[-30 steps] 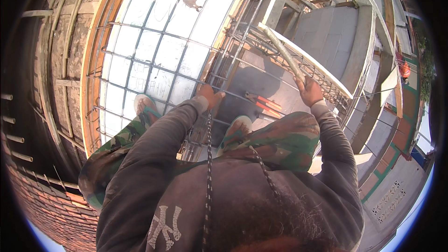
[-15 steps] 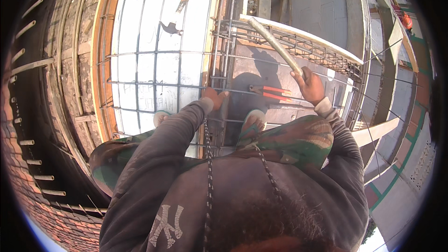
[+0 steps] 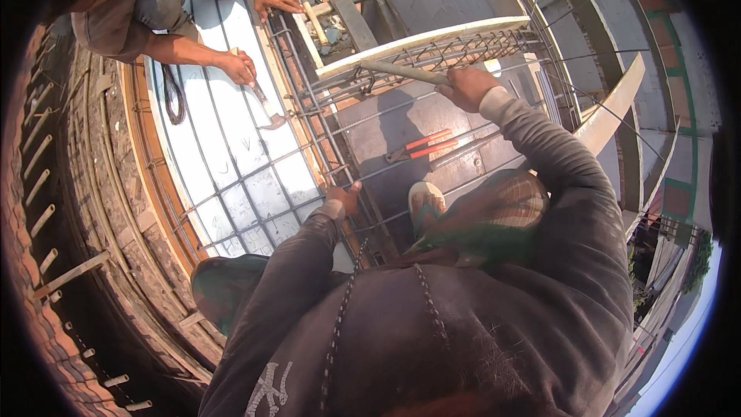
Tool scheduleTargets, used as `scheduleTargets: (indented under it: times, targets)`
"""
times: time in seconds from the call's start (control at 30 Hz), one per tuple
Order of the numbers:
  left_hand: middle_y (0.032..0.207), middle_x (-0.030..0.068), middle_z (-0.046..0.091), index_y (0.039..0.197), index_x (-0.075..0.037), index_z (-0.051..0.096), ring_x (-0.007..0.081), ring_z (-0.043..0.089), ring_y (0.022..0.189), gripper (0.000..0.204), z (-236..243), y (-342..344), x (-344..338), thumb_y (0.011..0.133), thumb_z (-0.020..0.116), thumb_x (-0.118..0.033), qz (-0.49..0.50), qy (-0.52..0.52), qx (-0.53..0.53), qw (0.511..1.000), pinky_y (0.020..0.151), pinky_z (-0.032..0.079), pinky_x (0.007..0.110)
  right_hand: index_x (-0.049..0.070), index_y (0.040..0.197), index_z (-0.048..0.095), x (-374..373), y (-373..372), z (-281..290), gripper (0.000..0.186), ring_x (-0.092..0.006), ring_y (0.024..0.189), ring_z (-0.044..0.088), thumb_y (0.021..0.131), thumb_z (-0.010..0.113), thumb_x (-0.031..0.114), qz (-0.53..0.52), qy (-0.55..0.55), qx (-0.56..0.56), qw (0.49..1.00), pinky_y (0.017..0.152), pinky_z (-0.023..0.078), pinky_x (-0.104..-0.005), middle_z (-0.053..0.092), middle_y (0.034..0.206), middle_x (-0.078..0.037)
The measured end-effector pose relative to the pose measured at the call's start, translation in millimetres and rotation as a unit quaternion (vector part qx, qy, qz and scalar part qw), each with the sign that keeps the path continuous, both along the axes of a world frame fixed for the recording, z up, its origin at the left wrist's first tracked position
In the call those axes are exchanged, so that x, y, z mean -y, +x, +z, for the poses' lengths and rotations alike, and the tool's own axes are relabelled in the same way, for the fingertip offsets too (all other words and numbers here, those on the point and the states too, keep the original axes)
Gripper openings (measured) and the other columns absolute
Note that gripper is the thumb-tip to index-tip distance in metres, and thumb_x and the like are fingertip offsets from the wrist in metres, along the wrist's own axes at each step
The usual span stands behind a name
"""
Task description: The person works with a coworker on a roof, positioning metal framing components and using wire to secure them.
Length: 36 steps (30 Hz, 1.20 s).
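Note:
My right hand (image 3: 469,89) is wrapped round the near end of a thick grey-brown pipe (image 3: 405,72). The pipe's far end lies over the edge of a rebar cage (image 3: 494,48), close to a pale board. Lower and to the left, my left hand (image 3: 345,199) closes on a reinforcing bar (image 3: 333,173) beside the long beam cage; its fingers are partly hidden. Pincers with red handles (image 3: 429,141) lie on the brown panel between my hands, touched by neither.
Opposite me at left, a crouching co-worker's hand (image 3: 238,68) holds a hammer (image 3: 270,114) over white sheeting (image 3: 231,139) crossed by rebar. A loop of dark wire (image 3: 173,96) lies there. My sandalled foot (image 3: 426,199) rests on the brown panel (image 3: 386,120). Boards (image 3: 614,104) stand at right.
My view has turned, bringing more of the co-worker into sight. The pipe has swung from steep to nearly level, its far end lower in view. My left hand stays at the bars.

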<state>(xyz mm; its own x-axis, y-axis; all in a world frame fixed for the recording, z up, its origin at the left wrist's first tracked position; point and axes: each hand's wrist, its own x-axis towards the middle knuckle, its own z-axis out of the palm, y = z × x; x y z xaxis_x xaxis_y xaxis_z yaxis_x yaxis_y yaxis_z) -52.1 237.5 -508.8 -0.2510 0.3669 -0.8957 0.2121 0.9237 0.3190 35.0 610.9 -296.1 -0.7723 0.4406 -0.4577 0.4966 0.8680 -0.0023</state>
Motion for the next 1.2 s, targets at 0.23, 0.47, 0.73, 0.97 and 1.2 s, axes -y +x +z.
scheduleTargets:
  times: [0.23,0.47,0.73,0.97,1.2]
  targets:
    - [0.116,0.0311,0.065,0.133,0.018,0.044,0.0375,0.064,0.114,0.093,-15.1,-3.8,4.2,0.093,0.051,-0.066,0.013,-0.030,0.040,0.999,0.101,0.046,0.040,-0.003,0.106,0.066,80.5,95.3,-35.4,0.052,-0.0263,0.077,0.063,0.094,0.059,0.048,-0.186,-0.349,-0.076,0.915,0.071,0.048,-0.0416,0.064,0.081,-0.015]
    - [0.105,0.0280,0.069,0.101,0.007,0.072,0.0452,0.065,0.103,0.107,-4.4,-7.8,14.8,0.089,0.013,-0.082,-0.124,0.050,-0.044,0.990,0.098,0.048,0.042,0.007,0.088,0.060,127.8,55.2,-97.3,0.049,-0.0124,0.045,0.043,0.093,0.062,0.056,-0.274,-0.590,0.045,0.758,0.041,0.034,-0.0311,0.045,0.058,0.000]
    - [0.080,0.0150,0.075,0.103,0.019,0.064,0.0266,0.073,0.088,0.095,5.8,-2.3,12.1,0.094,0.038,-0.071,0.081,0.017,0.024,0.996,0.089,0.054,0.033,0.006,0.084,0.054,97.0,35.2,-94.5,0.042,-0.0103,0.039,0.038,0.097,0.062,0.045,-0.269,-0.623,0.037,0.734,0.036,0.033,-0.0286,0.042,0.057,0.001]
    - [0.082,0.0184,0.075,0.118,0.026,0.052,0.0271,0.074,0.087,0.101,31.1,-10.5,-0.2,0.095,0.040,-0.071,0.019,-0.018,0.033,0.999,0.085,0.056,0.033,0.006,0.084,0.055,120.0,40.5,-112.7,0.043,-0.0101,0.044,0.039,0.095,0.063,0.047,-0.417,-0.556,-0.077,0.715,0.039,0.031,-0.0319,0.044,0.060,0.000]
    - [0.082,0.0186,0.074,0.105,0.016,0.065,0.0312,0.074,0.080,0.090,-6.7,-0.6,8.9,0.092,0.047,-0.071,-0.030,-0.001,-0.131,0.991,0.073,0.060,0.039,0.006,0.082,0.057,95.8,48.8,-149.5,0.044,-0.0113,0.040,0.040,0.094,0.066,0.046,-0.424,-0.543,-0.145,0.710,0.037,0.032,-0.0309,0.043,0.057,0.000]
